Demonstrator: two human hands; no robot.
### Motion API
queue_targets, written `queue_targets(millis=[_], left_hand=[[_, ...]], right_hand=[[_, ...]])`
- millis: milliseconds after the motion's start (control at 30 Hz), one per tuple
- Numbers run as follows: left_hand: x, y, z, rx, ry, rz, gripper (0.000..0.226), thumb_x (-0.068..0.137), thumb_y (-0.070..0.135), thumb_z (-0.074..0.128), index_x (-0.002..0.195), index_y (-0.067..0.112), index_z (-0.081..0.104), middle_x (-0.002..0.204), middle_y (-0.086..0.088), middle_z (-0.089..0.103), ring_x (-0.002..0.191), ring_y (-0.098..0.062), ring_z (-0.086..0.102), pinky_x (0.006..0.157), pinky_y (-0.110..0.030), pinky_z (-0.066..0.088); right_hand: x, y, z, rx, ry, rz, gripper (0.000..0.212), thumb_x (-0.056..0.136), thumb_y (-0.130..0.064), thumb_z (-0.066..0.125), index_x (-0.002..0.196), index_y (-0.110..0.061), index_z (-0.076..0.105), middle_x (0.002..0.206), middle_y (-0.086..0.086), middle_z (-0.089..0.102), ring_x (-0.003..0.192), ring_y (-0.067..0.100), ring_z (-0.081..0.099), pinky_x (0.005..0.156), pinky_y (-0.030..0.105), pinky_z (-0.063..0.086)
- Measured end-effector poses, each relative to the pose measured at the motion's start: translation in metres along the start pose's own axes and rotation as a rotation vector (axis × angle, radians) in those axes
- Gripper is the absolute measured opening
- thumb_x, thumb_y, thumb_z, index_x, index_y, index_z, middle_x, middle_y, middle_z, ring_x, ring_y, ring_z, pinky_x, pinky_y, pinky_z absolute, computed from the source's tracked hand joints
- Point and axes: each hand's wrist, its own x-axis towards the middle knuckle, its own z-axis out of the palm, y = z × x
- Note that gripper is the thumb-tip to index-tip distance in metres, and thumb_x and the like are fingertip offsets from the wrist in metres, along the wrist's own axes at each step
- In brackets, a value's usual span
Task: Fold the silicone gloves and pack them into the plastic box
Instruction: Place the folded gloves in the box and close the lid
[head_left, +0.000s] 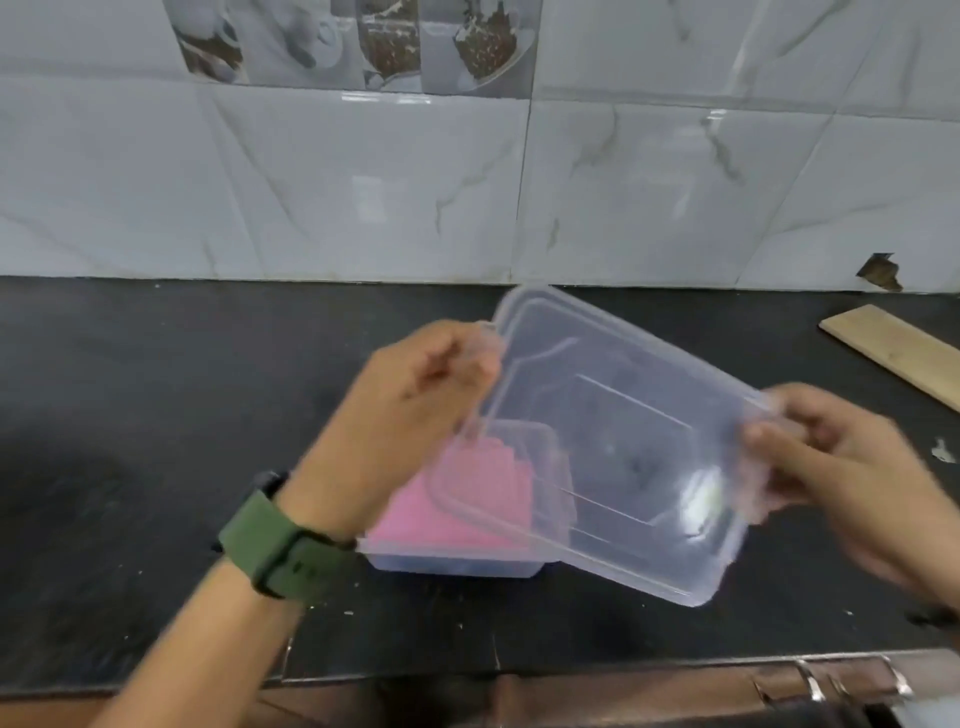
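Nearby, wooden board (898, 351) on black counter (130, 395), far right.

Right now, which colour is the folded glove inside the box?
Pink; the glove shows best in the head view, lying in the clear box.

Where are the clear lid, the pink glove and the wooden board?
clear lid (613, 447): head view, middle of its flat panel.
pink glove (447, 512): head view, pink surface inside the box.
wooden board (898, 351): head view, middle of its top face.
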Motion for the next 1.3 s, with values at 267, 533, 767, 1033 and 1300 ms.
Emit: queue_targets(millis=[267,533,767,1033,1300], left_hand=[[0.012,-0.084,-0.066,0.19,0.145,-0.532,0.027,0.094,0.01,0.046,0.09,-0.012,0.062,0.076,-0.017,0.056,0.059,-0.021,0.051,0.049,-0.028,0.047],[0.008,-0.131,-0.062,0.377,0.225,-0.587,0.025,0.09,0.005,0.04,0.088,0.001,0.064,0.063,-0.011,0.061,0.046,-0.02,0.05,0.048,-0.027,0.046],[0.003,-0.139,-0.063,0.488,0.18,-0.567,0.026,0.091,0.008,0.038,0.092,0.001,0.063,0.071,-0.014,0.064,0.05,-0.022,0.052,0.054,-0.03,0.049],[0.005,-0.139,-0.061,0.558,0.163,-0.547,0.028,0.09,0.008,0.038,0.093,-0.003,0.063,0.085,-0.022,0.07,0.056,-0.024,0.055,0.057,-0.033,0.053],[0.003,-0.147,-0.052,0.565,0.228,-0.53,0.03,0.094,0.011,0.034,0.097,-0.001,0.061,0.095,-0.016,0.066,0.088,-0.033,0.063,0.074,-0.041,0.053]], right_hand=[[0.075,0.025,0.102,-0.126,-0.274,0.405,0.017,0.093,-0.011,0.053,0.084,-0.001,0.063,0.066,0.01,0.057,0.041,0.01,0.049,0.037,0.017,0.043],[0.092,0.031,0.127,-0.608,-0.216,0.285,0.026,0.086,-0.016,0.055,0.097,0.007,0.062,0.074,0.013,0.062,0.045,0.019,0.05,0.045,0.027,0.042],[0.089,0.038,0.137,-0.758,-0.152,0.203,0.029,0.085,-0.014,0.049,0.1,0.008,0.06,0.086,0.023,0.064,0.064,0.022,0.051,0.058,0.032,0.047],[0.084,0.045,0.139,-0.869,-0.109,0.172,0.02,0.088,-0.01,0.041,0.072,-0.001,0.047,0.084,0.011,0.045,0.065,0.023,0.042,0.052,0.025,0.034],[0.077,0.078,0.147,-0.789,-0.03,0.199,0.033,0.097,-0.026,0.03,0.082,-0.004,0.049,0.082,0.012,0.054,0.073,0.027,0.053,0.068,0.037,0.047]])
